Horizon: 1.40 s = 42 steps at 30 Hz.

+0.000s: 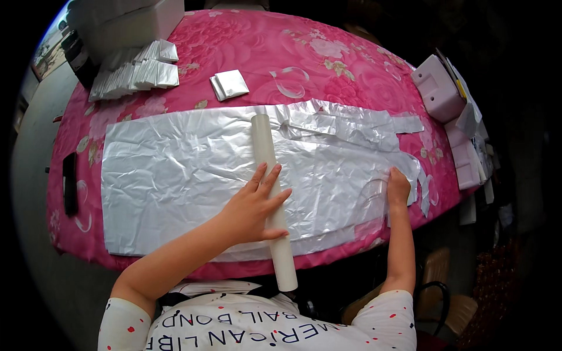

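Note:
A stack of thin silvery-white plastic bags [170,181] lies flat and wrinkled across the table, with cut, handle-like strips at its right end. Across the stack, roughly front to back, rests a long white tube [282,260], its near end jutting past the table edge. My left hand [252,210] lies on the middle of the tube, fingers stretched and spread. Near the right end of the stack, my right hand [399,186] is closed, pinching a clear-looking, lifted part of the top plastic bag. Its fingertips are partly hidden.
Folded silvery packets [134,76] stand in rows at the back left by a white foam box [134,23]. A small folded pile [229,85] lies behind the bags. A black phone-like object [70,184] lies far left. White foam containers [439,88] line the right edge. The tablecloth [234,41] is pink and floral.

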Motion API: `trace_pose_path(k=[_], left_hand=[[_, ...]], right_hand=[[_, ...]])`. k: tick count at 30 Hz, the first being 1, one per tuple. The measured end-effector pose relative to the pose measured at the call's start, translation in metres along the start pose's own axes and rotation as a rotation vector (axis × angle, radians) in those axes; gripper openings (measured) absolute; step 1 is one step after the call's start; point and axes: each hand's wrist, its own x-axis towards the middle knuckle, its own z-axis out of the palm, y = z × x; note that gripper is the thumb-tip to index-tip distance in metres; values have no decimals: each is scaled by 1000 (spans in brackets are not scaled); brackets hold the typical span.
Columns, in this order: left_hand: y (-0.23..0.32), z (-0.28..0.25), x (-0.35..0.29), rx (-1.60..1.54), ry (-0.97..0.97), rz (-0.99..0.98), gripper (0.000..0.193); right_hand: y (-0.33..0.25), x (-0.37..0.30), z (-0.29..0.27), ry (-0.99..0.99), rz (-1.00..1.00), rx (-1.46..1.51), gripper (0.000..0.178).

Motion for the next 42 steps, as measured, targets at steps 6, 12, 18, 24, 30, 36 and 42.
trace_pose_path(k=[6,12,18,24,30,36,42], left_hand=[[0,3,5,4,-7,10,74],[16,-8,-3,-736,93,-221,60],[3,-23,-37,-1311,-49,-673,45],[-16,-23,-80,-1355,-44,-874,47],[-4,-28,-74,-1465,-43,-810,34],[-3,-16,-69,-1529,41,-778,30],[-14,-30,-82,-1393,23,-894,22]], right_hand=[[-47,5,-68,245,-114,18,6],[-215,-48,-152,-33,-255,1015,6],[-276,-88,-163,-358,-628,1124,29],[-278,-94,-170,-932,-621,1352,45],[-297,-93,-167,-503,-415,1181,30],[-297,-94,-156,-658,-242,1262,20],[-184,-41,-121,-468,259,1405,7]])
